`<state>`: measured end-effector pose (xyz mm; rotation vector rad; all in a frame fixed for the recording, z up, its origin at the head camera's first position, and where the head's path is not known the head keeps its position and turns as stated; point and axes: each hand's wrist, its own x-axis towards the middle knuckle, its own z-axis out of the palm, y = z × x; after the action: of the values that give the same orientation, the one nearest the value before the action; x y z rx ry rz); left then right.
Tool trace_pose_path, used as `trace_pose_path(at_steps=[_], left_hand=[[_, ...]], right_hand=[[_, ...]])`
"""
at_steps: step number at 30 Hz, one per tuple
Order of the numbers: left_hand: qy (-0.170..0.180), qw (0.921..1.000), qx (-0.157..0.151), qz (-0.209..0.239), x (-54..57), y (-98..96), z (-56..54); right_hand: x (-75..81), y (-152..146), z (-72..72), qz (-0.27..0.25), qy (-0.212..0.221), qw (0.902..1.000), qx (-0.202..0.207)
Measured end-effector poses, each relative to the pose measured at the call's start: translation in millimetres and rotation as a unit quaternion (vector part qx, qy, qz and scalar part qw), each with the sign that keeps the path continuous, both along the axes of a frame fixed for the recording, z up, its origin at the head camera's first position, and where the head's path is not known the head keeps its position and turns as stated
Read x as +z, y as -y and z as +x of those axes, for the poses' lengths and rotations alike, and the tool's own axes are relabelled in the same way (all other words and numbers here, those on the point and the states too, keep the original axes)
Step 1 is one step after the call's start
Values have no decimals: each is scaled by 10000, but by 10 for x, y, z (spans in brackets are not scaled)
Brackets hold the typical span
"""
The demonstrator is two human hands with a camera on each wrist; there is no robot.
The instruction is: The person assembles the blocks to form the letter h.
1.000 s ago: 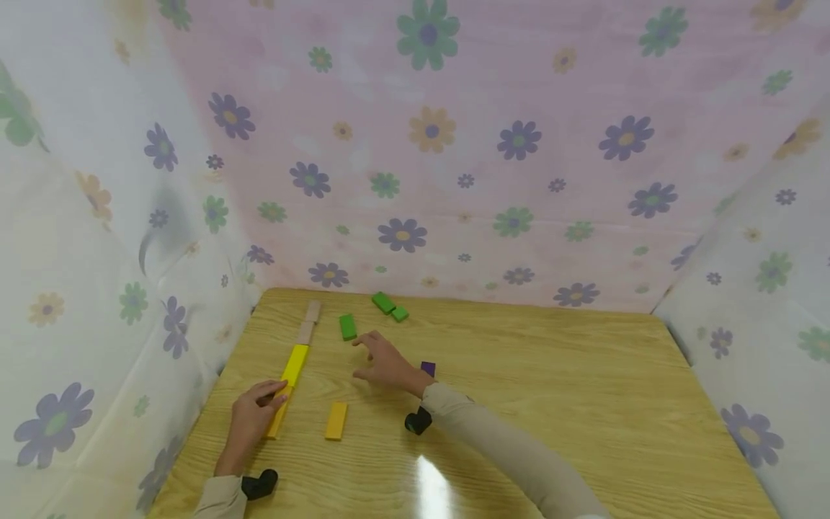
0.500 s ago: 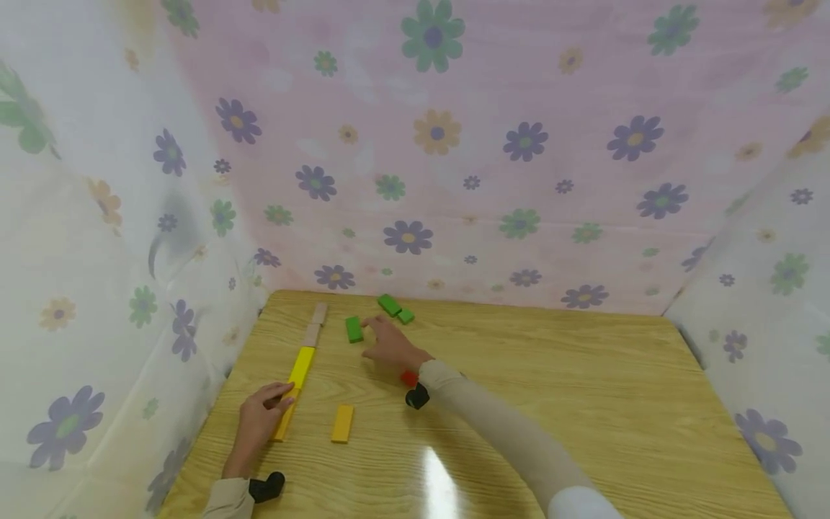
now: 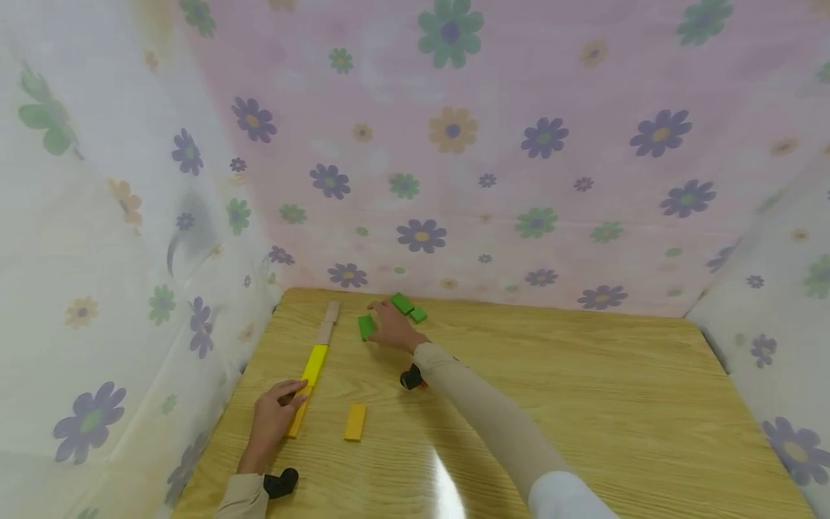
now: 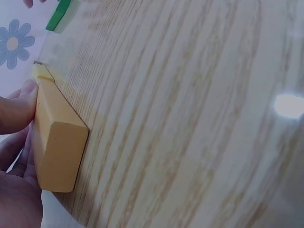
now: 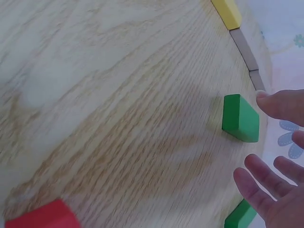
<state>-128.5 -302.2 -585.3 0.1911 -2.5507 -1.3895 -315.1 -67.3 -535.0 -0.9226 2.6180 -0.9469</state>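
A row of blocks runs up the table's left side: an orange block (image 3: 298, 419) nearest, then a yellow block (image 3: 316, 364) and two pale wooden blocks (image 3: 328, 322). My left hand (image 3: 274, 417) holds the orange block near its joint with the yellow one, thumb and fingers curved over it. Farther back, my right hand (image 3: 397, 331) spreads its thumb and fingers around a green block (image 3: 366, 328). In the right wrist view a gap shows between the fingertips (image 5: 242, 178) and that green block (image 5: 241, 118), with the thumb close to its far end.
Behind the right hand lie another green block (image 3: 402, 303) and a small green one (image 3: 419, 316). A loose orange block (image 3: 355, 422) rests right of the row. A red block (image 5: 45, 218) lies under the right wrist. Flowered cloth walls (image 3: 486, 216) enclose the table.
My right hand has moved back and left to the green block, its wrist covering the red block. My left hand stays at the row. The head view has shifted slightly.
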Motion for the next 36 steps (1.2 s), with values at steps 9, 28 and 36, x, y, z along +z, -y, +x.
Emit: trace_pose_path(at_steps=[9, 28, 36], left_hand=[[281, 9992, -136, 236, 18, -80, -11], [263, 9996, -21, 136, 15, -77, 35], [280, 9996, 68, -32, 35, 3, -4]], right_hand=[[-19, 9, -11, 295, 399, 9988, -16], [-239, 95, 52, 369, 75, 9993, 6], [-142, 21, 111, -52, 364, 9993, 41]])
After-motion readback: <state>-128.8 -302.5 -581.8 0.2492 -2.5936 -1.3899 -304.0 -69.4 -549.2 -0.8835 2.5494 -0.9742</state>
